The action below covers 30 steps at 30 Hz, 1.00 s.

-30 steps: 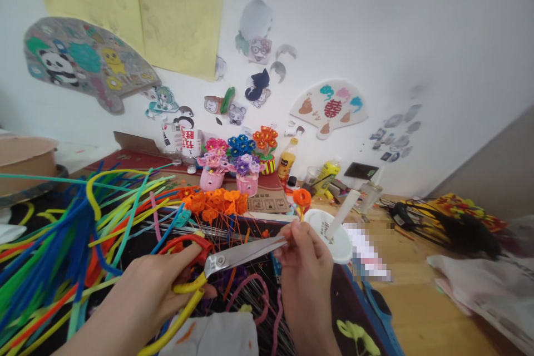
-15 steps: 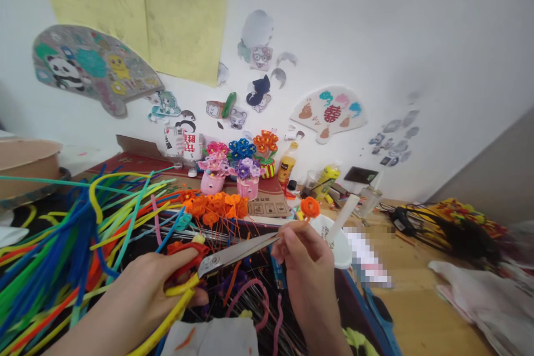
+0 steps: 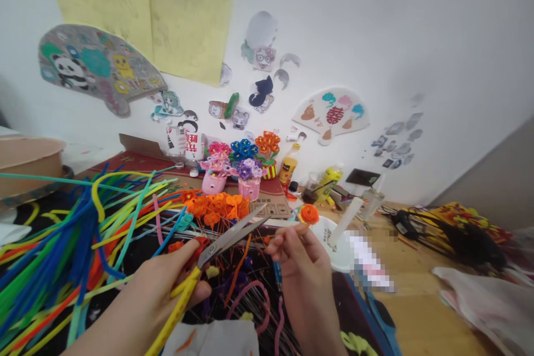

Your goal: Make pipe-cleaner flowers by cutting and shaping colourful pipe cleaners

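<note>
I read the left hand as clenched through the handles of the scissors — blades slightly parted, tips pointing up and right. Right hand pinches an orange pipe-cleaner flower just under its head, upright, near the blade tips and in front of the white bowl. I judge the flower very light, fuzzy and wire-cored — it bends easily, so I'd hold the stem, not the curled head. Loose pipe cleaners are heaped on the left.
</note>
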Motion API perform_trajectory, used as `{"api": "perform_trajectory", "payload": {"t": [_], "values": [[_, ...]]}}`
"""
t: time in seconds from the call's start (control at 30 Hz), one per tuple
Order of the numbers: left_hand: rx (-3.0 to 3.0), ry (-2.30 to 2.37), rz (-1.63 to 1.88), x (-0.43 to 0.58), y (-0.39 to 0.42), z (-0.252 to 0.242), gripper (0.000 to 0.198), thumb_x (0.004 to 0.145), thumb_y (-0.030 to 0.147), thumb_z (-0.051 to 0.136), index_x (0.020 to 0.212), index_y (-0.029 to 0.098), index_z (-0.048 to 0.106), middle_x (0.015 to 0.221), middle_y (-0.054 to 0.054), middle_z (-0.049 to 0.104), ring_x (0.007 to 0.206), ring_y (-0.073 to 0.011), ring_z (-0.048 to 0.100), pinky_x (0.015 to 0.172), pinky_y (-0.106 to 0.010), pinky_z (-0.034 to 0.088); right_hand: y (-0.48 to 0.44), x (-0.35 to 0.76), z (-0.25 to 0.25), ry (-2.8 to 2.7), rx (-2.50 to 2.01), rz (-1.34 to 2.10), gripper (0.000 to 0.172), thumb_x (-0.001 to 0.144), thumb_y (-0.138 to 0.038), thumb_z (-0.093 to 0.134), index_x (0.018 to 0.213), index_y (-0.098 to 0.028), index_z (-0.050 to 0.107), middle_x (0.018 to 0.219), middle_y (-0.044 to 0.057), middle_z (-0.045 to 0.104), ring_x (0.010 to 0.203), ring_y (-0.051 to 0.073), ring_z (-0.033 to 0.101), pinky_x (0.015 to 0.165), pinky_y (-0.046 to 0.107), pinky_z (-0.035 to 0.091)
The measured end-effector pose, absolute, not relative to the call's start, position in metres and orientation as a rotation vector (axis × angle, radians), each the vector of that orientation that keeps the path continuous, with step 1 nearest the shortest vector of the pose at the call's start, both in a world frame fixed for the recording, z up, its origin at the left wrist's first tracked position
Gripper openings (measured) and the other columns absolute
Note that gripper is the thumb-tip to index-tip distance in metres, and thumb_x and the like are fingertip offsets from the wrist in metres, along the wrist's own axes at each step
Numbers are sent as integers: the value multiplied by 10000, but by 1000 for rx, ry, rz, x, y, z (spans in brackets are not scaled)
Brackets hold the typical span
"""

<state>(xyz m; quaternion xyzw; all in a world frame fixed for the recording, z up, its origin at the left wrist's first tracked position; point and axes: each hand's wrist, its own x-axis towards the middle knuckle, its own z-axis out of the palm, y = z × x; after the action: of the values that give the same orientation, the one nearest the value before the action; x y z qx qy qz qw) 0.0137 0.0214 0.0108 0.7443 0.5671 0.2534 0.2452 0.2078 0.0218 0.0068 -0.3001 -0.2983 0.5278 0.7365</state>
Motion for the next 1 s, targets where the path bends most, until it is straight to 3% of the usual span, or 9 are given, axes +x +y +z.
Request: {"api": "perform_trajectory", "payload": {"t": [0.23,0.5,0.8,1.0], "values": [[2055,1516,395,13,19,5,193,741,445,462,768,254,478,712,-5,657,608,-183,548,578,-278,421,19,209,10,-584,-566,1263,143,744,-209,830,734,-195,688,675,-11,719,575,97,653,568,179,535],[2139,1523,491,9,22,2,142,748,384,547,769,244,556,734,-9,692,640,-191,633,580,-251,434,17,207,14,-606,-519,1317,143,729,-208,831,713,-190,690,732,6,725,615,107,647,575,187,535],[2191,1509,473,7,21,6,104,753,320,541,766,241,608,640,31,648,556,-144,579,520,-204,388,17,209,15,-648,-498,1388,124,767,-220,780,703,-199,676,739,-1,695,606,103,592,589,191,511],[2148,1528,435,6,21,7,120,767,315,518,796,240,607,705,5,683,624,-168,627,562,-212,421,16,210,16,-689,-475,1411,145,766,-233,768,689,-207,648,723,-6,632,615,114,548,603,212,488]]}}
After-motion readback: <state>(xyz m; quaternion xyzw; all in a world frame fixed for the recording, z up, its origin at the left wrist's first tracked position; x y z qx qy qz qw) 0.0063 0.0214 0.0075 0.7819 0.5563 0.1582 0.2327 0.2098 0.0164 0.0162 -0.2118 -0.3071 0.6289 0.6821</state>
